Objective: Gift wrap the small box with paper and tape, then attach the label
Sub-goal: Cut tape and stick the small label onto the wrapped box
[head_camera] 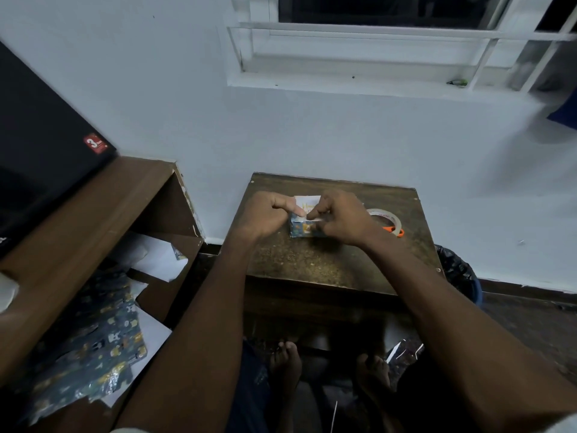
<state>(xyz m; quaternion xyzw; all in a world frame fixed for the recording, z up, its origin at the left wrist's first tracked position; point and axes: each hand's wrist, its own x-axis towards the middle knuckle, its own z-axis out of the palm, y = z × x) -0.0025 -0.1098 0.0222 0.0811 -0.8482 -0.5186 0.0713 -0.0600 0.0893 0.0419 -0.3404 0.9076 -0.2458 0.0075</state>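
Both hands, left hand [265, 214] and right hand [338, 215], are pinching the label [307, 203] over the wrapped box [304, 228] between them; uneven pressing risks sticking it crooked.

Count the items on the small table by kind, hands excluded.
Wrapped box: 1
Label: 1
Tape roll: 1
Orange tool, partly hidden: 1
Total: 4

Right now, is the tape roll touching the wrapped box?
Apart. The head view shows the tape roll lying right of the wrapped box, with the right hand and a stretch of table between them.
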